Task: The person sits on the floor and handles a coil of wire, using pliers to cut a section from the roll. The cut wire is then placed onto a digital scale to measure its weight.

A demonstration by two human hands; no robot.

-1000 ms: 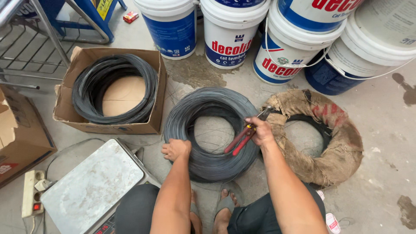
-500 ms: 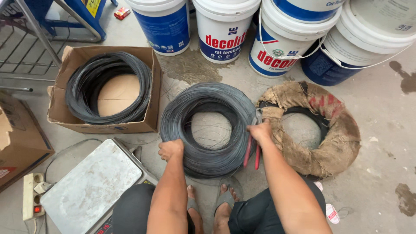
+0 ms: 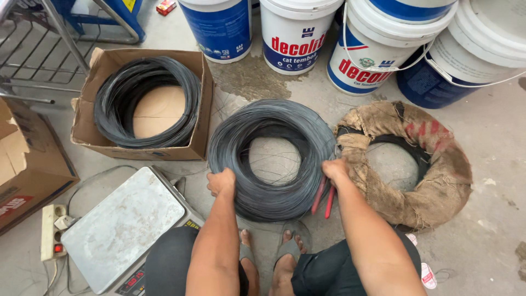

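A person crouches on a concrete floor (image 3: 493, 219) over a large coil of dark wire (image 3: 272, 159) that lies flat near the middle of the view. The left hand (image 3: 222, 182) is closed over the coil's rim at about eight o'clock, knuckles up, fingers curled around the strands. The right hand (image 3: 335, 171) grips the rim at about three o'clock and at the same time holds a pair of red-handled pliers (image 3: 324, 197), whose handles hang down toward six o'clock along the outer edge of the coil. Both forearms reach up from the bottom of the view, and the person's feet in sandals (image 3: 274, 255) sit just below the coil at six o'clock.

Touching the coil at three o'clock is a second ring wrapped in brown burlap (image 3: 419, 164), with dark wire showing at its inner edge. At ten o'clock from the coil stands an open cardboard box (image 3: 143, 104) with another dark wire coil lying inside it. At seven o'clock, just beside the left arm, is a weighing scale (image 3: 123, 222) with a flat metal platform, and a white power strip (image 3: 53, 235) lies farther out to nine o'clock. Along twelve o'clock stands a row of paint buckets (image 3: 298, 33), white and blue. Another cardboard box (image 3: 27, 159) sits at the left edge.
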